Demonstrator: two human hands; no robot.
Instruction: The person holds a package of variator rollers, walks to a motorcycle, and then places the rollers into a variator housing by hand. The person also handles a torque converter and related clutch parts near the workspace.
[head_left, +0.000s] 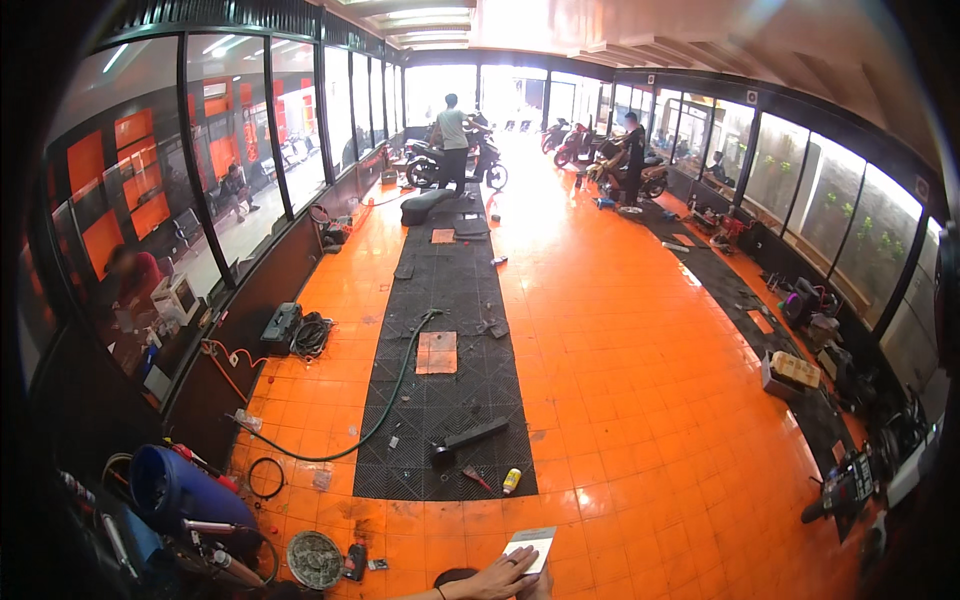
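Low in the middle of the head view, a white, flat rectangular piece [537, 549], like a small pad or card with a greyish upper strip, is held up over the orange floor. My left hand [503, 577] lies across its face with fingers stretched out, a dark band on the wrist. My right hand [541, 585] grips it from the lower right, mostly hidden behind it. Ahead on the black mat [400, 470] lie a yellow bottle [512, 481], a reddish brush-like tool [477, 479] and a long black part [470, 441].
A green hose [400, 385] curves over the mat. At left stand a blue drum [180, 490], a round grey lid [314, 559] and a toolbox [282, 323]. A cardboard box [793, 370] sits at right. Far off, two people [453, 140] [632, 160] stand by motorbikes.
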